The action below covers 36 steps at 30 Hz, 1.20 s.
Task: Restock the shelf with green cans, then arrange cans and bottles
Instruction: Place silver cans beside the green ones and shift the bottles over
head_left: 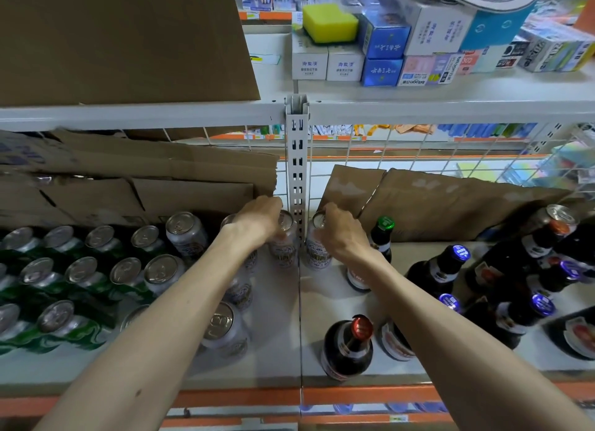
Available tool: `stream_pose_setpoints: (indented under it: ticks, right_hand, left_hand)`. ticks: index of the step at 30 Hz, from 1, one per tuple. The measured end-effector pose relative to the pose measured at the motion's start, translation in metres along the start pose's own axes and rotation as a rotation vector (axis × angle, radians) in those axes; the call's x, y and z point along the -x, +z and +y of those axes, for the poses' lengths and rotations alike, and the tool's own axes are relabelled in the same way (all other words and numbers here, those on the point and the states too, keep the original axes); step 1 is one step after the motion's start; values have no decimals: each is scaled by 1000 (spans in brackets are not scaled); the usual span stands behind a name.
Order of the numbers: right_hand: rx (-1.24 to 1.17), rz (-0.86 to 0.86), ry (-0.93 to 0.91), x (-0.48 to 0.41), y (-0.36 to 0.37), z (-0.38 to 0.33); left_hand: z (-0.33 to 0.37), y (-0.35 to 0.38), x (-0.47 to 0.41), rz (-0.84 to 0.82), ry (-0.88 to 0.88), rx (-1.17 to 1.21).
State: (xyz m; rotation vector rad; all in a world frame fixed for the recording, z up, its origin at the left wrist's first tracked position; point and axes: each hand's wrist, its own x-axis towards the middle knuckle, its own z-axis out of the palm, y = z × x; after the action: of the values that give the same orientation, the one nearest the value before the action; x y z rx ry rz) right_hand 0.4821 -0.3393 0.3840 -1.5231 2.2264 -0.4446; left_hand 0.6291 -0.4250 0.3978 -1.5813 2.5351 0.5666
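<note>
Head view showed both forearms reaching to the back of the shelf [277,359], and each hid part of what stood beneath it. The left forearm covered a column of silver cans, and the right one crossed a dark bottle's label. The left hand [257,219] curled its fingers over the top of the left silver can [285,247], just left of the white slotted post [297,173]; its fingertips were out of sight behind the can. The right hand [341,234] gripped the rim of the right silver can [317,253], just right of the post. Both cans' labels were too blurred to read.

Green cans [80,279] stood in rows at the left, the outermost cut off by the frame edge. Dark bottles [347,350] stood at the right, those farthest right also cut off. Torn cardboard [450,205] leaned against the wire grid [402,147] behind them, hiding the shelf's back corner.

Bare shelf lay along the centre seam between the cans and the bottles, running down to the orange front edge [241,398].
</note>
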Motion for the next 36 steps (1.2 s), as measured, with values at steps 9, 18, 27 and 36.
stream_pose_setpoints:
  ticks: [9, 18, 27, 36]
  right_hand:
    - [-23, -37, 7, 0, 0, -1]
    - [-51, -110, -12, -4, -5, 3]
    - [-83, -94, -68, -5, -10, 13]
    - [-22, -122, -88, -9, -7, 9]
  left_hand:
    - [-10, 5, -3, 41, 47, 30]
    - [-13, 8, -6, 43, 26, 49]
    - [-16, 9, -8, 35, 45, 53]
    - [-16, 10, -10, 41, 33, 62]
